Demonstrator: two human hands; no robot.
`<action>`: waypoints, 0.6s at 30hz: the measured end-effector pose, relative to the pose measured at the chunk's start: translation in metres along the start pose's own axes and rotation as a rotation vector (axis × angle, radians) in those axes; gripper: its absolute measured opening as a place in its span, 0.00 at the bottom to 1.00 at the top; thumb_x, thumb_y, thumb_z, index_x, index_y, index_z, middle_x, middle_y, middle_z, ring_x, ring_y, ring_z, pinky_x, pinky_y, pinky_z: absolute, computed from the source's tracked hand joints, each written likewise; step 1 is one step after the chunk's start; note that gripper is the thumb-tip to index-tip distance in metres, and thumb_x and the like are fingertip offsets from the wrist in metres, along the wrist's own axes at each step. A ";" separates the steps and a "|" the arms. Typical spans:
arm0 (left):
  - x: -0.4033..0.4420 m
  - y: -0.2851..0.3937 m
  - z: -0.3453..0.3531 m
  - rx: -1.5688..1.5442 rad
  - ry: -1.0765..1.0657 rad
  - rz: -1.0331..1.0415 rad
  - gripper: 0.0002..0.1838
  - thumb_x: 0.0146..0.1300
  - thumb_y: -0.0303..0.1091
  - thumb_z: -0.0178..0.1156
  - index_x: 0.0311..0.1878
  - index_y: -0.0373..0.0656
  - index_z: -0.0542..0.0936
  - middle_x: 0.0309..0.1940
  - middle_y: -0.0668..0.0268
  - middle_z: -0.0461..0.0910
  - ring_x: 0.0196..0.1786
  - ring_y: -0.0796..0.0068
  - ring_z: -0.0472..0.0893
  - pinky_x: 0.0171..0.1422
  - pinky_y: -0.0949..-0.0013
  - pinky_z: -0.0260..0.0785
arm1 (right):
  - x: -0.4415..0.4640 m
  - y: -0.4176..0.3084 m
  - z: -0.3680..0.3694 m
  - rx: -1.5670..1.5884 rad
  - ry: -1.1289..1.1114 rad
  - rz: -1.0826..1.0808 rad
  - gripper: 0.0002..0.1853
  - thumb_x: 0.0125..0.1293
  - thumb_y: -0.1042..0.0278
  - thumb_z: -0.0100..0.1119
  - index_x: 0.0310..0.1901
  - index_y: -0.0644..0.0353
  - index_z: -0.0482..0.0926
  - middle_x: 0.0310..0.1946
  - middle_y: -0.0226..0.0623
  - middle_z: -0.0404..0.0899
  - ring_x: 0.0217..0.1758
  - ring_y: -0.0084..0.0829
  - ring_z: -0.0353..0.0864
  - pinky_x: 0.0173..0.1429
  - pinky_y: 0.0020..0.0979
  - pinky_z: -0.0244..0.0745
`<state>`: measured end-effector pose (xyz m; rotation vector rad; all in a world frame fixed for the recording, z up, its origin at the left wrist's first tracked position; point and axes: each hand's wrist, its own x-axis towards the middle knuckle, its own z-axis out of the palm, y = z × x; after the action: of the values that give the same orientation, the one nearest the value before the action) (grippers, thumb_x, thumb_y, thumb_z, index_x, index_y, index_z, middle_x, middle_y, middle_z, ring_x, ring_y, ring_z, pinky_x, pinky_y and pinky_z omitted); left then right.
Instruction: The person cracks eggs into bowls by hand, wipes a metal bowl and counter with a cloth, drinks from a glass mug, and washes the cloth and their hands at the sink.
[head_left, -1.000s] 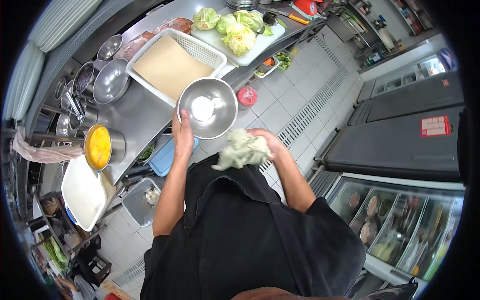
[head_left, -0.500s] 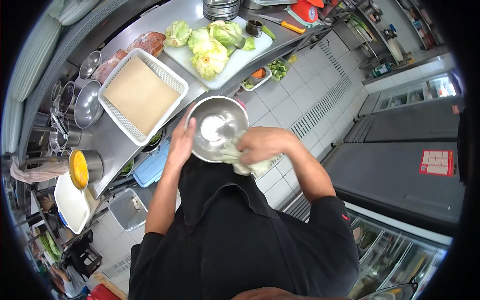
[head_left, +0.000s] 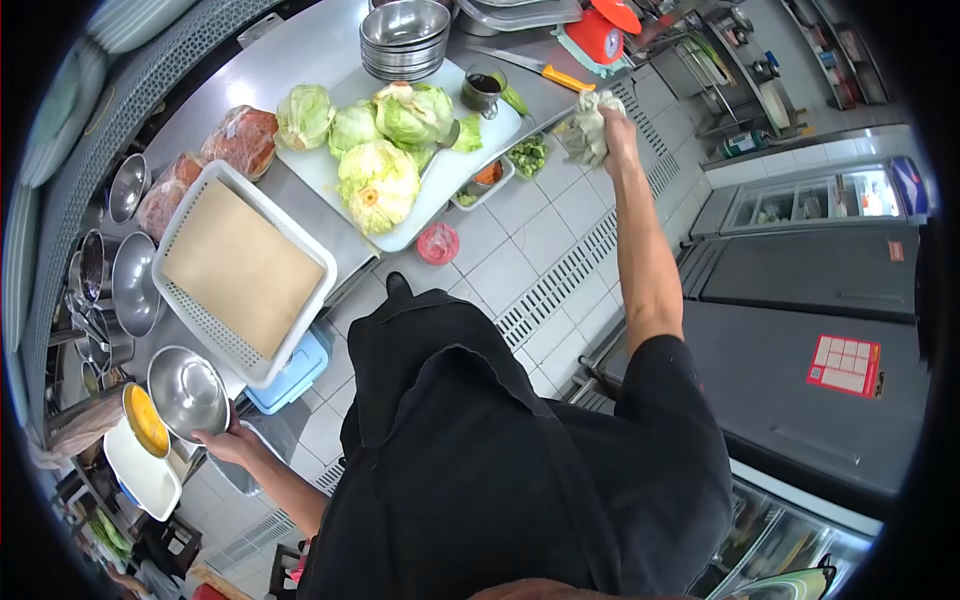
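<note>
- Pale square floor tiles (head_left: 560, 205) run past a smooth steel counter (head_left: 270, 75).
- White plastic basket (head_left: 212, 345), walls perforated, sits on it with a flat brown sheet (head_left: 240, 265) inside.
- Look at the bowl (head_left: 188, 393): round, deep, mirror-bright steel, out left near the basket, left hand (head_left: 232, 442) gripping its rim.
- Crumpled, soft-looking pale cloth (head_left: 586, 130), bunched in the right hand (head_left: 619, 137), held far out right!

No readable text, red-bordered sheet (head_left: 845, 365) on grey door (head_left: 765, 420), print too small
</note>
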<state>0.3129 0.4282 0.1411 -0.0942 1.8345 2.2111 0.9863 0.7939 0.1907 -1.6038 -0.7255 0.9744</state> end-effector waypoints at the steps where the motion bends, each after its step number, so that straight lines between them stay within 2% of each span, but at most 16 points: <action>1: -0.005 -0.003 0.000 -0.011 0.049 -0.028 0.29 0.76 0.47 0.45 0.66 0.28 0.63 0.60 0.48 0.70 0.53 0.47 0.79 0.50 0.51 0.83 | 0.011 -0.011 0.013 -0.134 0.023 -0.056 0.13 0.67 0.63 0.58 0.42 0.67 0.80 0.34 0.37 0.81 0.37 0.32 0.83 0.41 0.34 0.78; 2: 0.009 -0.017 -0.012 -0.024 0.053 -0.069 0.29 0.76 0.46 0.44 0.67 0.28 0.61 0.60 0.46 0.68 0.49 0.43 0.80 0.45 0.52 0.86 | 0.054 -0.002 0.014 -0.303 0.032 -0.117 0.15 0.66 0.61 0.59 0.43 0.65 0.81 0.35 0.38 0.82 0.38 0.32 0.83 0.43 0.34 0.77; 5: 0.008 -0.030 -0.008 0.000 0.114 -0.123 0.30 0.76 0.48 0.43 0.68 0.30 0.60 0.61 0.46 0.68 0.52 0.47 0.79 0.44 0.56 0.85 | 0.103 -0.005 0.032 -0.645 0.085 -0.249 0.17 0.64 0.56 0.60 0.45 0.61 0.83 0.39 0.42 0.85 0.43 0.37 0.83 0.50 0.36 0.75; 6: 0.009 -0.035 -0.009 0.004 0.106 -0.126 0.30 0.76 0.48 0.42 0.68 0.30 0.60 0.60 0.46 0.69 0.50 0.47 0.80 0.43 0.57 0.86 | 0.109 -0.009 0.041 -0.727 0.107 -0.287 0.18 0.64 0.54 0.61 0.46 0.60 0.83 0.40 0.44 0.85 0.45 0.39 0.83 0.53 0.37 0.75; 9: 0.016 -0.049 -0.015 0.008 0.131 -0.106 0.30 0.77 0.49 0.41 0.69 0.30 0.59 0.60 0.45 0.70 0.50 0.45 0.80 0.43 0.56 0.86 | 0.155 0.008 0.053 -0.763 0.078 -0.332 0.20 0.64 0.52 0.60 0.49 0.58 0.83 0.44 0.48 0.85 0.49 0.43 0.83 0.55 0.38 0.74; 10: 0.019 -0.053 -0.018 -0.026 0.138 -0.073 0.30 0.77 0.48 0.39 0.69 0.30 0.58 0.59 0.44 0.70 0.50 0.44 0.81 0.45 0.54 0.86 | 0.168 0.012 0.055 -0.847 0.000 -0.364 0.22 0.64 0.49 0.58 0.53 0.56 0.82 0.45 0.48 0.85 0.52 0.45 0.83 0.57 0.38 0.73; 13: 0.001 -0.046 -0.016 -0.039 0.241 -0.087 0.30 0.77 0.48 0.39 0.69 0.30 0.58 0.60 0.44 0.70 0.53 0.42 0.79 0.48 0.51 0.85 | 0.200 0.032 0.066 -0.950 -0.217 -0.394 0.25 0.64 0.48 0.57 0.56 0.56 0.81 0.46 0.50 0.84 0.54 0.46 0.82 0.58 0.38 0.73; 16: 0.008 -0.047 -0.026 -0.076 0.228 -0.104 0.30 0.77 0.48 0.40 0.68 0.30 0.61 0.60 0.44 0.70 0.52 0.43 0.79 0.53 0.50 0.83 | 0.215 0.064 0.082 -0.828 -0.330 -0.377 0.26 0.64 0.47 0.56 0.55 0.59 0.81 0.45 0.54 0.84 0.53 0.49 0.82 0.57 0.39 0.74; 18: 0.016 -0.051 -0.025 -0.076 0.222 -0.195 0.29 0.76 0.49 0.43 0.68 0.32 0.63 0.61 0.45 0.69 0.54 0.45 0.78 0.55 0.50 0.81 | 0.189 0.054 0.075 -0.844 -0.191 -0.482 0.27 0.64 0.48 0.56 0.53 0.63 0.82 0.45 0.56 0.83 0.52 0.49 0.83 0.57 0.40 0.74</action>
<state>0.3074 0.4146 0.0840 -0.5295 1.7619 2.2053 1.0101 0.9768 0.0893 -1.8944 -1.7249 0.4723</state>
